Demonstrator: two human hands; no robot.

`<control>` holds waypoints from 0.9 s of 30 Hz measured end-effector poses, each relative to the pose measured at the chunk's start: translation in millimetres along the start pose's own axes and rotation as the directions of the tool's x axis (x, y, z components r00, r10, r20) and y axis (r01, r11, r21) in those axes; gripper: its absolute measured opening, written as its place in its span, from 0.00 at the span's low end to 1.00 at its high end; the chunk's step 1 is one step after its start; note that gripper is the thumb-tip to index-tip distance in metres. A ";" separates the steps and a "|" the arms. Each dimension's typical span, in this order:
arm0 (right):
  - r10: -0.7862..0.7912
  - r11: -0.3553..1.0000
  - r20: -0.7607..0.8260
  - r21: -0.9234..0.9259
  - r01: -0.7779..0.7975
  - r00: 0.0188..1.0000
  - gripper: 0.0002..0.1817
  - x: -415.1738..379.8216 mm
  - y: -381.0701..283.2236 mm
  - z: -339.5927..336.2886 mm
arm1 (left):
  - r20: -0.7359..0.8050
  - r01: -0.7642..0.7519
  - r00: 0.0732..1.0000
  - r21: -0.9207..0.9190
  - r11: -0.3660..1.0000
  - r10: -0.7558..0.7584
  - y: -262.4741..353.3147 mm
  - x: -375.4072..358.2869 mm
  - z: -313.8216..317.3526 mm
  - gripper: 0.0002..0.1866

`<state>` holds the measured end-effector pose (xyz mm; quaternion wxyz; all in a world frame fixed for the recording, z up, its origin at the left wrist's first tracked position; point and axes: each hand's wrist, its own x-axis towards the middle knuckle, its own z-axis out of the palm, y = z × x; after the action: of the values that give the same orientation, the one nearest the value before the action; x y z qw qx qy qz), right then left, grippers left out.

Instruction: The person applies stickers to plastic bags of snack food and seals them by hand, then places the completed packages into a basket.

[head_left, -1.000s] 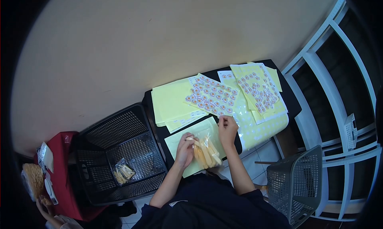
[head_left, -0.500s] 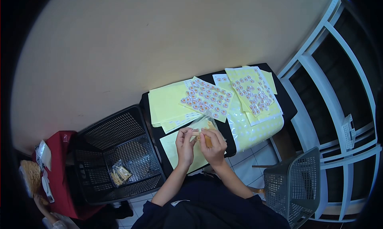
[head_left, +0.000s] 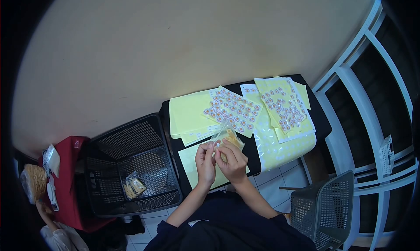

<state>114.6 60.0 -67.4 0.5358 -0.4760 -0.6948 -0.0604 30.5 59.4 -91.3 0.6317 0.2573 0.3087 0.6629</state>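
In the head view, a clear plastic bag (head_left: 230, 136) with yellowish snack pieces inside is held over the near part of the black-covered table. My left hand (head_left: 204, 163) pinches the bag's near edge between thumb and fingers. Close beside it, my right hand (head_left: 233, 162) grips the same edge, fingers curled over it. A small white bit shows between the fingertips; I cannot make out what it is. Under the hands lies a pale yellow sheet (head_left: 189, 161). Just beyond the bag is a sheet of round flower-like stickers (head_left: 234, 106).
More sticker sheets (head_left: 284, 106) and yellow backing sheets (head_left: 188, 109) cover the table (head_left: 323, 115). To the left stands a black crate (head_left: 131, 141) with bagged snacks (head_left: 134, 186). Another person's hand (head_left: 43, 209) is by a red-covered table (head_left: 65, 181). A grey basket (head_left: 326, 207) stands right.
My hands have drawn closer together at the bag's edge, with the fingertips now nearly meeting. The whole view has shifted slightly, so the table appears a little further right.
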 end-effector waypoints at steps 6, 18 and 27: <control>0.010 1.000 0.024 -0.020 -0.010 1.000 0.07 5.2 4.1 -1.9 | 0.013 -0.001 1.000 -0.003 1.000 0.001 -3.6 3.7 2.3 0.05; 0.042 0.999 0.189 -0.031 -0.037 0.981 0.14 -1.4 15.8 -7.7 | 0.038 0.036 0.998 0.099 0.994 -0.040 -4.7 13.4 1.6 0.06; 0.115 0.991 0.324 -0.103 -0.086 0.939 0.16 -17.0 31.2 -4.3 | -0.080 0.106 0.992 0.172 0.979 -0.093 -36.4 23.4 -31.0 0.06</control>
<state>139.7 64.1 -92.4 0.3934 -0.5372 -0.7459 0.0170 30.9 80.5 -140.1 0.6275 0.2724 0.4010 0.6094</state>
